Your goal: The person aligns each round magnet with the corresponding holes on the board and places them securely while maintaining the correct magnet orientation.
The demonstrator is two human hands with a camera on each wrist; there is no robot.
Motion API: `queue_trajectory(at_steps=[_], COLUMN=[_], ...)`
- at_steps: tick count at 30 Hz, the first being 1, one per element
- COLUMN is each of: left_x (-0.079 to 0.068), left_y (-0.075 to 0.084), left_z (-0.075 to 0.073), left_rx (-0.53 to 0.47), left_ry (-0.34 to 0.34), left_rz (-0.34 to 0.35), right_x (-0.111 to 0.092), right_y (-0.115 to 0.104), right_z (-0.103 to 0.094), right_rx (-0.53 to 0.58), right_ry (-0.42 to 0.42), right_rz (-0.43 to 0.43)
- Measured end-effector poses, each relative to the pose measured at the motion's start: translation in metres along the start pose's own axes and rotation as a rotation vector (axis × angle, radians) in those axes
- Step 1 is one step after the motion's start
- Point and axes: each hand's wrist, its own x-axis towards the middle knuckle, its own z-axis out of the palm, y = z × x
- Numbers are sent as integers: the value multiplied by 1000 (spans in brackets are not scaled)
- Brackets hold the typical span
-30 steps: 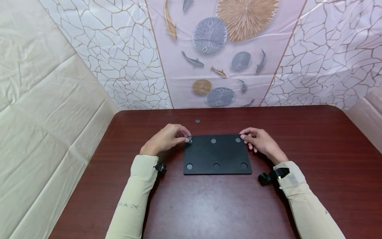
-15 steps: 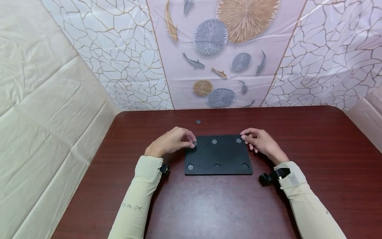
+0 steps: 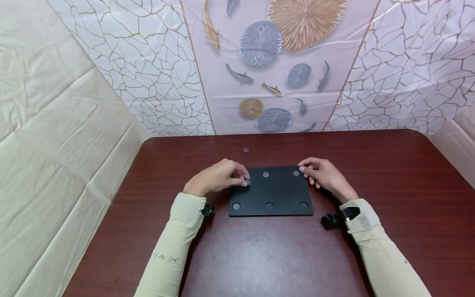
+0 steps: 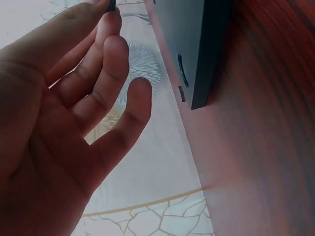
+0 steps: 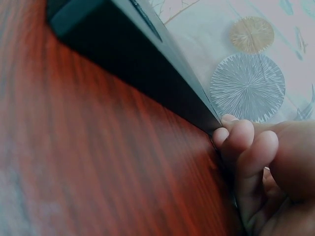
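A flat black board [image 3: 276, 192] with round recesses lies on the table. My left hand [image 3: 219, 177] pinches a small grey disc [image 3: 248, 182] between thumb and fingers, above the board's left part; the disc's dark edge [image 4: 112, 6] shows at the top of the left wrist view. Discs fill the far middle recess [image 3: 265, 174], the far right recess [image 3: 296, 173] and the near left one [image 3: 236, 206]. The near middle recess [image 3: 269, 205] and near right recess [image 3: 304, 204] hold none. The far left corner is hidden behind my left hand. At the far right corner, my right hand [image 3: 324, 177] grips the board between thumb and fingers.
Another grey disc [image 3: 245, 150] lies on the dark red wooden table [image 3: 389, 173] beyond the board. A patterned cloth [image 3: 272, 119] hangs behind the table's far edge, and a plain cream cloth [image 3: 67, 136] is at the left.
My left hand has moved right and slightly nearer, carrying the disc from the far left corner to over the board. My right hand keeps its place on the board.
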Motion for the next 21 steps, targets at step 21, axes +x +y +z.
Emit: queue_trajectory(at_steps=[21], left_x=[8], left_y=[15], left_z=[10], left_rx=[-49], left_ry=[-70], left_rz=[95], right_x=[-1], right_y=[-2], right_z=[0], right_rx=[2], right_ry=[3], right_rz=[12])
